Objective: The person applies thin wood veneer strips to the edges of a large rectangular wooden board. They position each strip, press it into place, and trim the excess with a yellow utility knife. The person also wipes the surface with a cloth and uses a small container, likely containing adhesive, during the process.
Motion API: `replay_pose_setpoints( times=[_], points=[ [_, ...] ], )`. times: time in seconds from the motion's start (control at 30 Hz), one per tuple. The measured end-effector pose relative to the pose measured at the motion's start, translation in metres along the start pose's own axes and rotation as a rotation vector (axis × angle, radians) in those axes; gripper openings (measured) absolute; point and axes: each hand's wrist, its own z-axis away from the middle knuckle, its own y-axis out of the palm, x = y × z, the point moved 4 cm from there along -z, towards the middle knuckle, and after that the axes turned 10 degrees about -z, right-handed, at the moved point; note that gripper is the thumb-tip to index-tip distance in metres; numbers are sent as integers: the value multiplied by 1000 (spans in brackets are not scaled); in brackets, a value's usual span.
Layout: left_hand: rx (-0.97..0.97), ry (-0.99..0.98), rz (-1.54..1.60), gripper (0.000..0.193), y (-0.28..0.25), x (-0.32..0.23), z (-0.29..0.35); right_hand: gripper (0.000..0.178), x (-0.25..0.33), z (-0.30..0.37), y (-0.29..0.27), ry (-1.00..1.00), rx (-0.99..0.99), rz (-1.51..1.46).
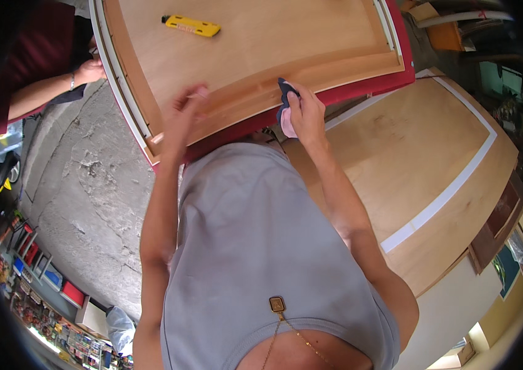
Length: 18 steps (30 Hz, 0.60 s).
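Note:
A plywood panel (261, 55) with a raised frame and white edge banding lies on a red surface (366, 89) in front of me. My left hand (184, 114) rests with fingers spread on the panel's near frame. My right hand (301, 108) grips a folded pink and dark blue cloth (286, 102) pressed against the panel's near edge. A yellow utility knife (191, 25) lies on the panel further away, untouched.
A second plywood sheet (422, 160) with a white strip lies to my right, lower down. Another person's hand (88, 71), with a dark red sleeve, holds the panel's left edge. Rough concrete floor (82, 185) is at left, shelves of goods at lower left.

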Motion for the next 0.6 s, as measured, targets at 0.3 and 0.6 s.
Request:
replay_pose_setpoints(
  times=[0.3,0.6],
  points=[
    [-697,261,-644,38,-138,95,-46,18,-9,2,32,45,211,391],
    [-872,-9,-821,52,-142,146,-41,12,-15,-21,26,-123,314,577]
  ],
)
